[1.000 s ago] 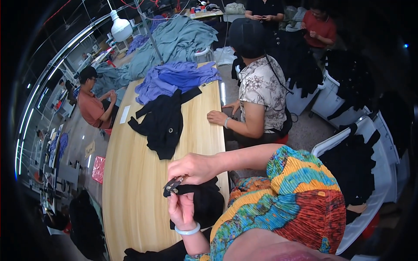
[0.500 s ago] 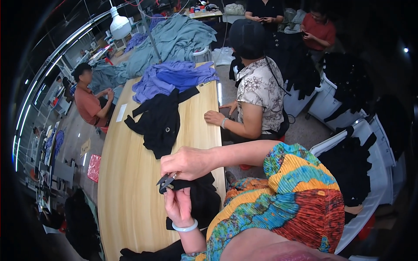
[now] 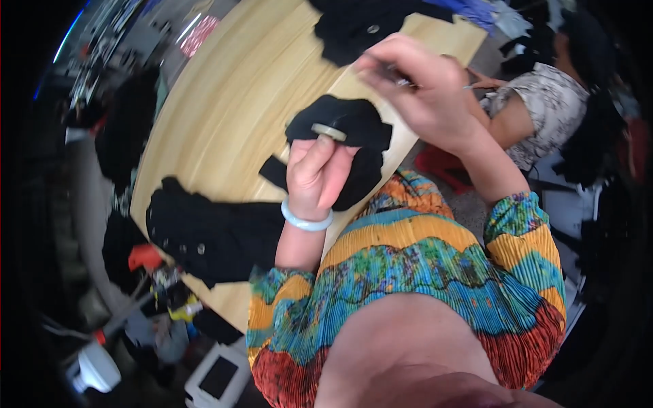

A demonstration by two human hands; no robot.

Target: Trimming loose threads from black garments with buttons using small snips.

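Observation:
My left hand (image 3: 314, 173), with a pale bangle at its wrist, pinches a black garment (image 3: 333, 112) over the table. A round, pale button (image 3: 329, 131) on the cloth shows edge-on at the tip of the thumb. Raised to the right and above the garment, my right hand (image 3: 428, 88) is closed around dark thread snips (image 3: 396, 76). Motion smears the snips, and the fingers cover much of them. The snips are apart from the cloth.
On the wooden table (image 3: 231, 102) lie another black garment (image 3: 218, 234) at the near left and one more (image 3: 360, 27) at the far side. A co-worker in a patterned shirt (image 3: 541, 112) sits at the right. A white lamp (image 3: 95, 367) appears at lower left.
My view has swung down and turned. My right hand has lifted the snips away from the button area, up and to the right. The left hand still pinches the black garment.

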